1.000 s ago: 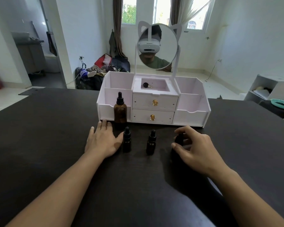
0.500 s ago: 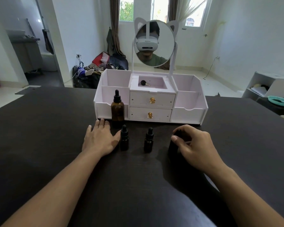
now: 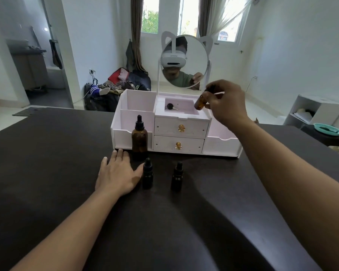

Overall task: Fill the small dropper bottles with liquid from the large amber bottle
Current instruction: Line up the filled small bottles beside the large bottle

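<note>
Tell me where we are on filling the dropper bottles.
Nothing looks filled yet. The large amber bottle stands capped before the white organizer, untouched. In hand: the right hand holds one small bottle lifted and tilted over the organizer's top tray. The left hand lies flat on the table. Left: two capped small dropper bottles still wait, and all filling.

A white organizer point(image 3: 219, 147) with two gold-knobbed drawers point(image 3: 179, 128) is sitting on the dark table point(image 3: 47, 157), and a round cat-eared mirror point(image 3: 184, 61) is standing upright at its back. A small black bulb point(image 3: 170, 106) is lying in its recessed top tray. Beyond the table, a pile of bags and clothes point(image 3: 115, 87) is lying on the floor against the wall. A white shelf unit point(image 3: 317, 112) is standing at the far right, with a teal dish point(image 3: 328, 129) resting just in front of it.
</note>
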Available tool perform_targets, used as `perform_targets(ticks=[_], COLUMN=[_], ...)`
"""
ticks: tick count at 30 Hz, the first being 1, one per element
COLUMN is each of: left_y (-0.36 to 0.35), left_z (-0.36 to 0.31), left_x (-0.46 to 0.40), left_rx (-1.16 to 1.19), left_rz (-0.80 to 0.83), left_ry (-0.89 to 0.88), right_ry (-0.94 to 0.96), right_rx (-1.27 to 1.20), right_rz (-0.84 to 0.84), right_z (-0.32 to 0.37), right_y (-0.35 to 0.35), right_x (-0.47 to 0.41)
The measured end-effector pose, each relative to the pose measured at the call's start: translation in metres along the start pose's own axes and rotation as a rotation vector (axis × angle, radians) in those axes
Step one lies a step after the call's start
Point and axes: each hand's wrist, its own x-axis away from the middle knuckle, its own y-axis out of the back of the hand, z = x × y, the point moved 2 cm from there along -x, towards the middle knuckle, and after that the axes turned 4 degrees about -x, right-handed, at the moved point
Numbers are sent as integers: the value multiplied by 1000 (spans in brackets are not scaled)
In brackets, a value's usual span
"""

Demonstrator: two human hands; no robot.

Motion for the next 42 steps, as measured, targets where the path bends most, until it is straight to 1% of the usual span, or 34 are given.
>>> perform_targets(ticks=[8,12,18,23,30,33,35,37,38,39,40,42], left_y=[-2,-3,-4,-3,-1,-1,-1,-1,0,1,1,1], left_z=[0,1,1,1,0,0,1,0,-1,-1,-1,-2], left_x=[-2,-3,-4,-3,-2,-2,-2,-1,-1,-1,0,0], left_rx=[-8,-6,-8,-10,1,-4,1,4,2,0,0,0], left_rz=[-15,-23,-21,-24,-19,-21,-19,-24,-29,-30,-28,-24], left_ry=[-1,-4,1,5,3,4,4,3,3,4,5,8], right_ry=[12,23,-20,-65,-88,-66,2,109,161,192,205,167], right_rx=[168,255,334,329,252,266,304,252,213,175,133,51], right_rz=[123,167,217,254,314,281,207,107,76,83,136,351], right_z=[-19,-25,-32,-35,-33,-30,-25,-19,-15,-10,-7,-1], right_y=[-35,-38,-39,-37,-31,-26,-21,-15,-12,-10,-9,-9], right_x=[-16,-14,-11,-15,-15,-10,-5,5,12,20,29,48])
